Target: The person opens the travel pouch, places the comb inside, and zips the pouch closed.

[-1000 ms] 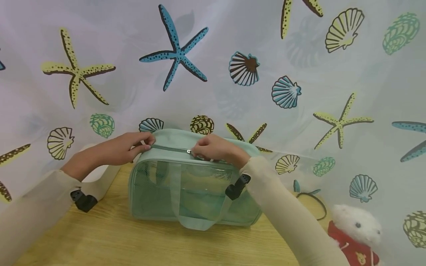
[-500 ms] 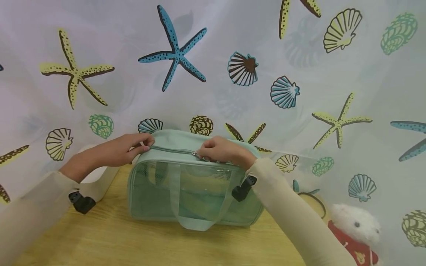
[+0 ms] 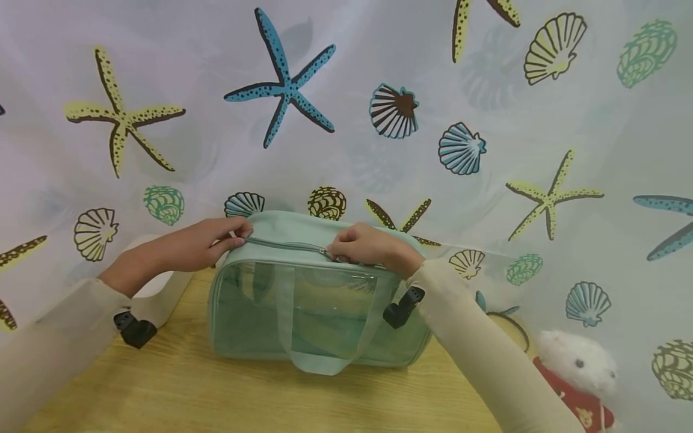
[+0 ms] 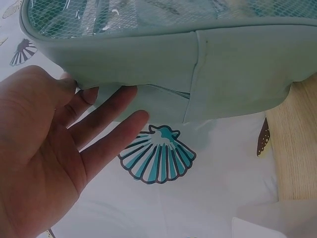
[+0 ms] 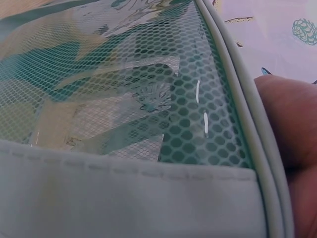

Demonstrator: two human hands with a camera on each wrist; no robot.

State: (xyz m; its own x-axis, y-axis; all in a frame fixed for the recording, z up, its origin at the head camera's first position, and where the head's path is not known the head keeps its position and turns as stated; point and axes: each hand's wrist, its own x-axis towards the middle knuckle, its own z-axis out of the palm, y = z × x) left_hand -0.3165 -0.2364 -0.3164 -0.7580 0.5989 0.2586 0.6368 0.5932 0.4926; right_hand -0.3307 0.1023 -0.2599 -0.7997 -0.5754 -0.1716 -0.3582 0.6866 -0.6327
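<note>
A pale green toiletry bag [image 3: 243, 322] with clear mesh-patterned sides stands upright on the wooden table. Along its top runs a zipper [image 3: 287, 245]. My left hand [image 3: 203, 243] pinches the bag's top at the left end of the zipper; in the left wrist view, the thumb and index finger of that hand [image 4: 54, 134] grip the fabric while the other fingers extend. With curled fingers, my right hand [image 3: 370, 248] pinches the zipper pull near the middle of the top; its metal slider [image 3: 323, 251] shows beside the fingertips. The right wrist view mostly shows the mesh panel [image 5: 208, 144], which partly hides the hand.
A white plush toy [image 3: 579, 364] in a red top sits at the right. A thin dark loop [image 3: 517, 328] lies near it. Behind the bag hangs a white curtain [image 3: 346, 162] with starfish and shells. Something white [image 3: 154, 282] stands behind my left forearm.
My right hand has drawn the zipper slider a short way to the right along the bag's top, slowing in the last half second. My left hand keeps its grip at the left end.
</note>
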